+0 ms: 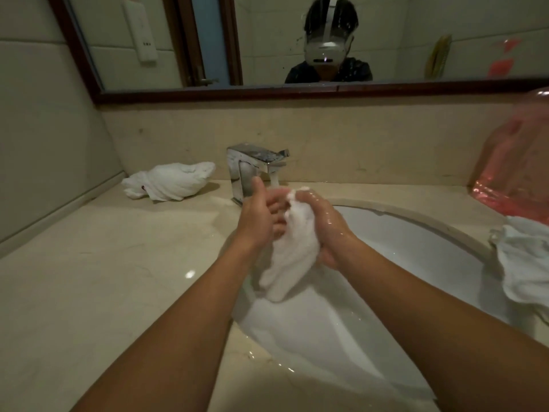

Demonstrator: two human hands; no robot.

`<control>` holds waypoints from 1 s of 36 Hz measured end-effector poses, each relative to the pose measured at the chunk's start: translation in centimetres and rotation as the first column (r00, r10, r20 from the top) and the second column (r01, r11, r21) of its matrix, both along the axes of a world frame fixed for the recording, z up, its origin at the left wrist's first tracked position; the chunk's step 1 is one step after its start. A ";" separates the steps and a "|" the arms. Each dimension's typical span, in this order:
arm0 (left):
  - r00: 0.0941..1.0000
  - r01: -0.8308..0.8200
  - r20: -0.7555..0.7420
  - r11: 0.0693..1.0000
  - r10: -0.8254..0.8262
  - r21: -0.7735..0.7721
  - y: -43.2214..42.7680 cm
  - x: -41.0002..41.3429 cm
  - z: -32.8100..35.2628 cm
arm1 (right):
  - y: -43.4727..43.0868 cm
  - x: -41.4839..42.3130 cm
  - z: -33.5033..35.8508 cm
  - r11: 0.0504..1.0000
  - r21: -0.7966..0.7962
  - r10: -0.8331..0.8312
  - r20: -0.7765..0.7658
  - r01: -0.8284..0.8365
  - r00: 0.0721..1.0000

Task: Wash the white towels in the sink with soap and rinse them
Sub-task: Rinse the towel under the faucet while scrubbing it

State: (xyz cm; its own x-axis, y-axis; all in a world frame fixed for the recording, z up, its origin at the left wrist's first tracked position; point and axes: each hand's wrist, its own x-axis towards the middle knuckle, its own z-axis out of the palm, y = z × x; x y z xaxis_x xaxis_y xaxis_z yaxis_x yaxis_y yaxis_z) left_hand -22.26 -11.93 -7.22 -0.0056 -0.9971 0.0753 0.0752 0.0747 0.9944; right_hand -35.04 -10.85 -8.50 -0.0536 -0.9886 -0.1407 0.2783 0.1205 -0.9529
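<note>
Left hand point(258, 215) and right hand point(325, 224) both in closed grip on wet white towel point(292, 254), held bunched above sink point(416, 248) below faucet point(252, 171); second towel point(169, 181) on tabletop point(104, 278).

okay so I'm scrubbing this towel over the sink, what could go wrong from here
1. The towel between your left hand and right hand is held toward the basin's left rim, so suds may drip onto the counter.
2. The towel at the right rim overhangs the basin and could slide in.
</note>
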 end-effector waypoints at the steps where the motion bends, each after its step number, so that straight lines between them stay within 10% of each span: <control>1: 1.000 -0.026 -0.016 1.000 0.026 0.008 -0.3 0.1 0.1 | -0.3 -0.8 -0.1 0.999 0.050 -0.015 0.053 0.012 0.998; 13: 0.935 -0.189 0.305 0.982 0.180 0.003 -2.4 0.5 -0.4 | -0.7 -1.8 0.1 0.994 0.101 -0.002 0.392 -0.041 0.920; 18: 0.997 0.070 -0.054 0.981 -0.062 0.181 -1.4 0.7 0.5 | -1.3 -2.7 -0.4 0.994 0.039 0.063 0.525 -0.098 0.849; 22: 0.966 0.224 -0.193 0.924 -0.170 0.309 -1.4 0.7 0.4 | -2.3 -2.4 -0.8 0.996 0.083 -0.020 0.444 -0.019 0.896; 36: 0.964 -0.206 -0.082 0.908 0.252 0.365 -2.4 2.6 0.8 | 0.4 -2.1 -0.8 0.951 -0.029 0.304 -0.066 -0.306 0.950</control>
State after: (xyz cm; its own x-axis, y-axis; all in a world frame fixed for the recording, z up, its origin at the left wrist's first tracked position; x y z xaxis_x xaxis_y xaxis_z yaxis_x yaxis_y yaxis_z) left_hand -19.70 -14.31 -6.44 0.2128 -0.9318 -0.2940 0.2224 -0.2468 0.9432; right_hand -37.18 -10.42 -9.34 0.2443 -0.9637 -0.1079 0.1765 0.1536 -0.9722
